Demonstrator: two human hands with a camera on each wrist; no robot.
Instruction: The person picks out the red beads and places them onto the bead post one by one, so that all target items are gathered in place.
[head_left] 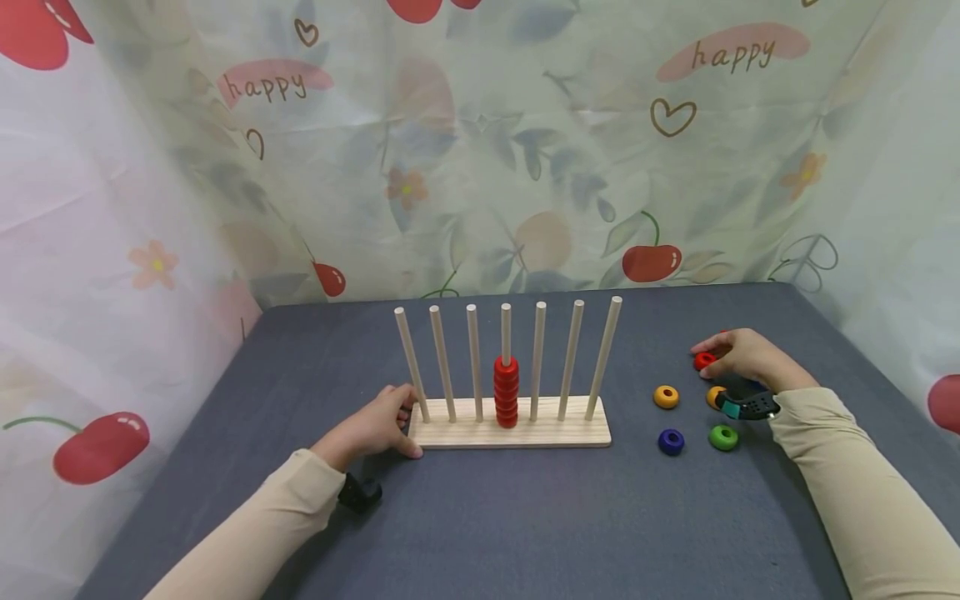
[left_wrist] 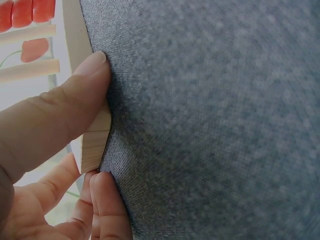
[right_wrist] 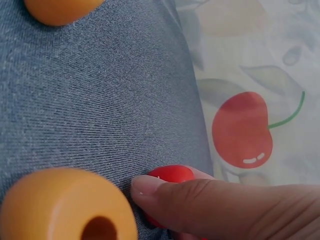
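Observation:
A wooden peg rack stands on the table, with several upright pegs in a row. Red beads are stacked on its middle peg. My left hand grips the rack's left end, and in the left wrist view the thumb presses the front edge of the base while the fingers curl around the end. At the right of the table, my right hand pinches a red bead between thumb and fingers. The right wrist view shows the thumb against this red bead, whose far side is hidden.
Near the right hand lie an orange bead, a second orange bead partly behind the wrist strap, a dark blue bead and a green bead. A printed curtain hangs behind the grey table.

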